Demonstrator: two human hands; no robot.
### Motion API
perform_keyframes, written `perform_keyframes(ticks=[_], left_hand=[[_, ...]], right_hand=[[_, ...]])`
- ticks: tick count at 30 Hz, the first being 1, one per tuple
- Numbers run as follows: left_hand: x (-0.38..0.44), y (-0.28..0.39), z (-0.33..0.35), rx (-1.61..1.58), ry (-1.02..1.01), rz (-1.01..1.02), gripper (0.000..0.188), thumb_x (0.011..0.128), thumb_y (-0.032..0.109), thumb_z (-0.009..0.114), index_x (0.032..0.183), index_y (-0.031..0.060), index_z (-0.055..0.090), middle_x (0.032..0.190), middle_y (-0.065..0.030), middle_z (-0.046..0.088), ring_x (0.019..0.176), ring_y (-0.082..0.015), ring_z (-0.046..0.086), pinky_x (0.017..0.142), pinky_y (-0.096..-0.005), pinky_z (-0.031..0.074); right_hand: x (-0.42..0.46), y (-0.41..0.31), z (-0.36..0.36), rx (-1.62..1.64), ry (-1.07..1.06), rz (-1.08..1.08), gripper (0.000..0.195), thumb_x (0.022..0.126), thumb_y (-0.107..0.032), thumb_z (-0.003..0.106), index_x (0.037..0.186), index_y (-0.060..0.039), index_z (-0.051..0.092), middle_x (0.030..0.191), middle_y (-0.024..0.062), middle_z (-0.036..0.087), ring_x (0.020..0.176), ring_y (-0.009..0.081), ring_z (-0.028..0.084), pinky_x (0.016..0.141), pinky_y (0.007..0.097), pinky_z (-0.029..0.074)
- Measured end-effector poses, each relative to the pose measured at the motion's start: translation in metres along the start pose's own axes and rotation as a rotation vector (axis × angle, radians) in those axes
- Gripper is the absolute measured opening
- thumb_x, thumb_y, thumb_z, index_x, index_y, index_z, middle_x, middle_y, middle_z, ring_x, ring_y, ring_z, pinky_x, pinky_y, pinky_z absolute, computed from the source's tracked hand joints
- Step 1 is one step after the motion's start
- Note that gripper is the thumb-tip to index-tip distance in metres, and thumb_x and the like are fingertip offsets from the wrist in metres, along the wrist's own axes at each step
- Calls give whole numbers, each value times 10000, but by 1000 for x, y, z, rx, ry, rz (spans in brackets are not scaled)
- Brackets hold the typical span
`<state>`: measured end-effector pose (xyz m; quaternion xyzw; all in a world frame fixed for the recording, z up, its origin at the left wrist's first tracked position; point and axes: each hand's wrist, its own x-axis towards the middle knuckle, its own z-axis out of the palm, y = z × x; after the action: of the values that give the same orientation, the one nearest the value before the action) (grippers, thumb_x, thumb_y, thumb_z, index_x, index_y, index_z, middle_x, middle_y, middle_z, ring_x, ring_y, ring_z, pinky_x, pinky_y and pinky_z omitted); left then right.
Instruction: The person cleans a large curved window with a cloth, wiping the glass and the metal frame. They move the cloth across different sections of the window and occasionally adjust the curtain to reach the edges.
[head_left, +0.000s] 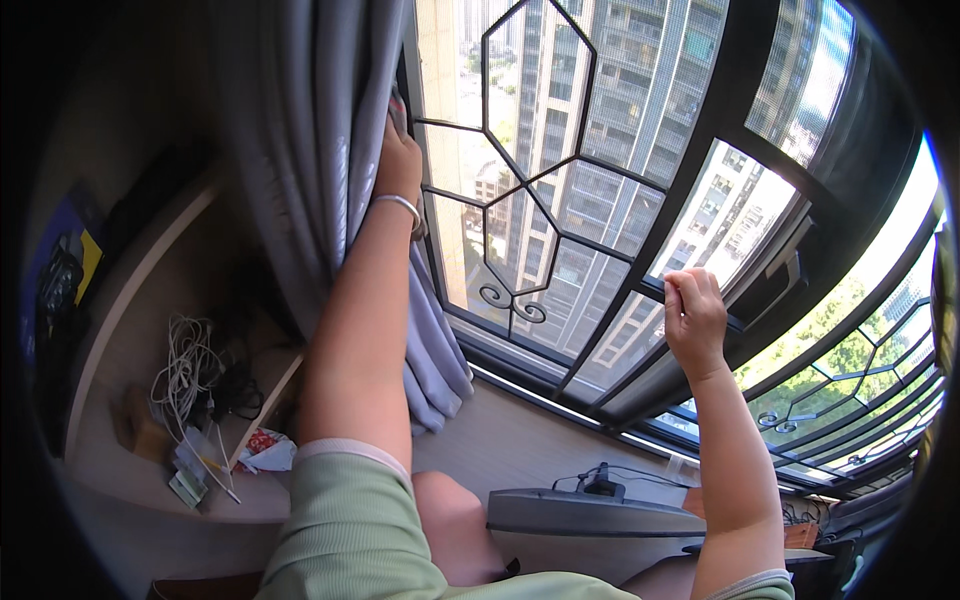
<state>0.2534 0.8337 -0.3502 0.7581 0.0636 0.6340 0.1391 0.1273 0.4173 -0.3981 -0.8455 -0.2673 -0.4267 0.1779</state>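
My left hand (399, 165) is raised to the black window frame, beside the edge of a grey curtain (315, 150). A piece of grey cloth with a reddish mark (397, 109) shows at its fingers, which are partly hidden. A silver-coloured bangle (397, 200) circles that wrist. My right hand (696, 322) has its fingers curled over a black crossbar (651, 287) of the window. Between the hands stands a screened window panel with a black decorative metal grille (559, 225). Right of the crossbar is a dark window handle (780, 274).
A flat monitor-like panel (592, 514) with a cable lies near the sill, close to my knee (457, 517). To the left, a curved wooden shelf (247, 506) holds tangled white cables (184, 367) and a red-and-white packet (266, 450). More grille bars (832, 375) curve along the right.
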Motion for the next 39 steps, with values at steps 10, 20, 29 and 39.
perform_keyframes(ticks=[10, 20, 29, 39], left_hand=[[-66, -56, -23, 284, -402, 381, 298, 864, 73, 555, 1160, 45, 586, 1231, -117, 572, 1200, -314, 501, 1010, -437, 419], [-156, -62, -19, 384, -942, 84, 417, 840, 81, 544, 1253, 27, 529, 1260, -152, 518, 1255, -394, 465, 1051, -452, 440], [-240, -123, 31, -289, -725, -708, 466, 893, 166, 518, 1336, 23, 528, 1294, -241, 586, 1254, -352, 530, 1083, -362, 378], [161, 4, 0, -779, 30, -158, 449, 943, 256, 556, 1301, -15, 541, 1269, -223, 617, 1190, -357, 570, 1007, -373, 422]], right_hand=[[-3, 6, -3, -17, 11, -7, 45, 866, -34, 628, 901, -52, 607, 885, 103, 603, 830, 293, 585, 722, 377, 500], [-3, 3, -1, -18, 9, 2, 41, 870, -45, 629, 905, -57, 611, 874, 95, 595, 826, 285, 582, 712, 369, 503], [-4, 5, -3, -63, -3, -23, 38, 871, -51, 623, 901, -66, 605, 878, 88, 589, 822, 279, 578, 712, 368, 501], [-2, 3, -2, -72, -16, -30, 38, 878, -43, 614, 915, -50, 604, 878, 101, 584, 827, 286, 570, 713, 371, 493]])
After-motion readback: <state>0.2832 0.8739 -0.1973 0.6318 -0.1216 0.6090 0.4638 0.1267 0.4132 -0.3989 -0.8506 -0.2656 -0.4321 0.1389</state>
